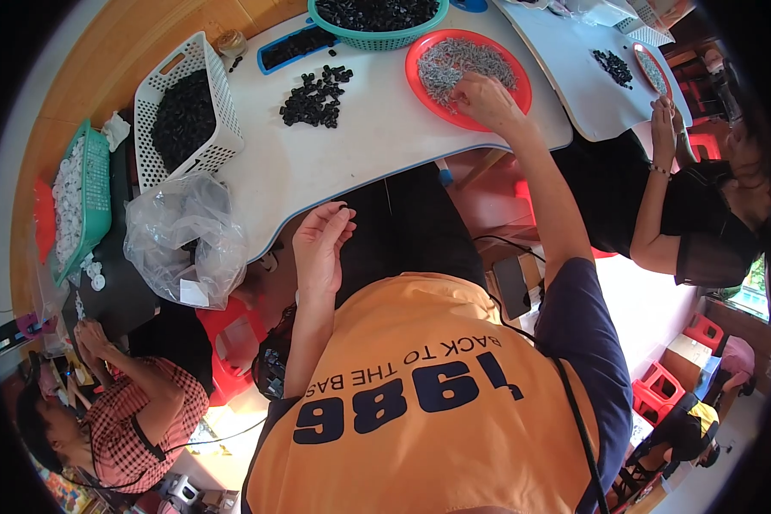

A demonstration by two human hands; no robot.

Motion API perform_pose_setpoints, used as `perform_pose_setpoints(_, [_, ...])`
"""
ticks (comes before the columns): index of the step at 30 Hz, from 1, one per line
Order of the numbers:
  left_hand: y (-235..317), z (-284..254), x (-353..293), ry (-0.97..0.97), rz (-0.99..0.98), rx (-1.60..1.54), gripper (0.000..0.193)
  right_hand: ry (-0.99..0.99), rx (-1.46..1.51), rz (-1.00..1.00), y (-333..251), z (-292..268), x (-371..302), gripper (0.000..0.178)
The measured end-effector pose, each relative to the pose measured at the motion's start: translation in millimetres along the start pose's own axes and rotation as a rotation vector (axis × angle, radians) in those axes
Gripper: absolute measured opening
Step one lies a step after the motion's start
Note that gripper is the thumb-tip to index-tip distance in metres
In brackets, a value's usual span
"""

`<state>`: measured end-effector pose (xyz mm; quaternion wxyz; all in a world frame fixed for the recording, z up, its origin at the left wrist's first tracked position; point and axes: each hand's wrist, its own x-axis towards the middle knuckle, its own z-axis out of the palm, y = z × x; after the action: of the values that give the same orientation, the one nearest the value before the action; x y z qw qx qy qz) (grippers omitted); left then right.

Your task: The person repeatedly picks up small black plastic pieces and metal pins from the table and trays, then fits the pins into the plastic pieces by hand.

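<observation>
My left hand is raised in front of the table's near edge, its thumb and fingers pinched on a small black piece. Over a round red plate my right hand dips its closed fingertips into a heap of small grey metal pieces. What those fingertips hold, if anything, is hidden in the heap. Left of the plate, a loose pile of small black parts lies on the white table.
A white basket of black parts, a blue tray and a green basket stand around the pile. A clear plastic bag hangs at the left edge. Co-workers sit at left, near a green basket of white pieces, and right.
</observation>
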<state>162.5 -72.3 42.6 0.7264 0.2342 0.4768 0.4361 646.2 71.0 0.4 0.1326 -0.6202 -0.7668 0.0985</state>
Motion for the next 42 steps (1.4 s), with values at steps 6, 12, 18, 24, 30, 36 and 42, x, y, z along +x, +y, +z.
perform_pose_setpoints(6, [26, -31, 0, -0.100, 0.211, 0.157, 0.024, 0.119, 0.342, 0.249, -107, -30, -19, 0.019])
perform_pose_setpoints(12, [56, -83, -11, -0.164, 0.362, 0.239, 0.024, 0.030, 1.114, 0.133, -331, -3, -43, 0.013])
perform_pose_setpoints(18, [78, -118, -51, -0.176, 0.484, 0.465, 0.026, -0.086, 0.804, 0.016, -434, -5, -57, 0.016])
perform_pose_setpoints(24, [91, -168, -81, -0.120, 0.529, 0.629, 0.026, -0.115, 0.673, -0.023, -489, 12, -66, 0.015])
perform_pose_setpoints(30, [90, -192, -91, -0.101, 0.727, 0.835, 0.025, -0.206, 0.547, -0.079, -519, 18, -70, 0.015])
perform_pose_setpoints(36, [93, -203, -89, -0.120, 0.769, 0.915, 0.023, -0.228, 0.720, 0.006, -519, 33, -65, 0.028])
perform_pose_setpoints(42, [102, -231, -66, -0.292, 0.464, 0.543, 0.022, -0.492, 1.171, 0.120, -494, 76, -34, 0.038])
